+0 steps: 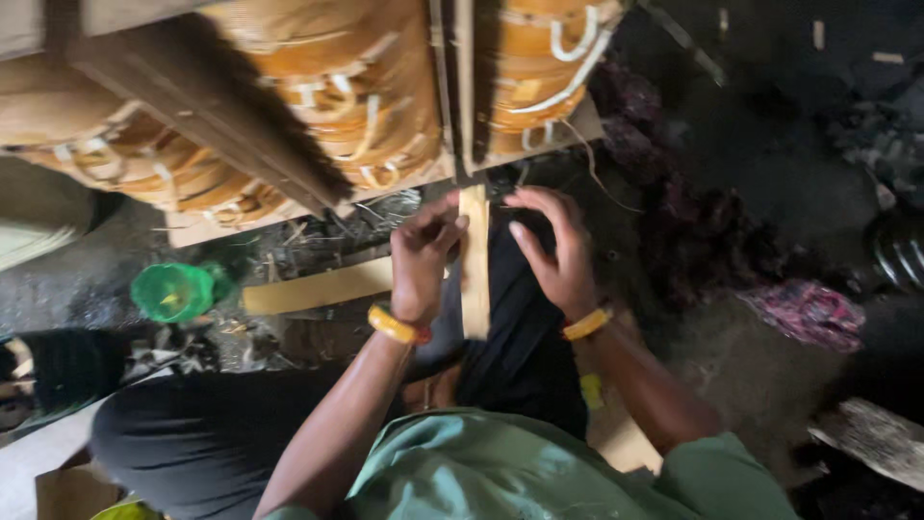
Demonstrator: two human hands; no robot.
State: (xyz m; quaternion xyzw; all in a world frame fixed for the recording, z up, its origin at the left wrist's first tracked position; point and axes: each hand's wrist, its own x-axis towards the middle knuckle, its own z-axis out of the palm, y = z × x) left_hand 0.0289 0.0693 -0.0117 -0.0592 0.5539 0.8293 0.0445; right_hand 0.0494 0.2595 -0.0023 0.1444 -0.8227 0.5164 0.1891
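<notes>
Your green shirt (pixel 539 472) fills the bottom edge, with black trousers (pixel 221 433) over your knees. Your left hand (pixel 423 255) pinches a pale wooden strip (pixel 474 265) that stands upright above your lap. Your right hand (pixel 553 250) is open just beside the strip, fingers spread, not gripping it. Stacked woven baskets (pixel 356 87) sit ahead; a green plastic funnel (pixel 175 291) lies on the floor at left.
</notes>
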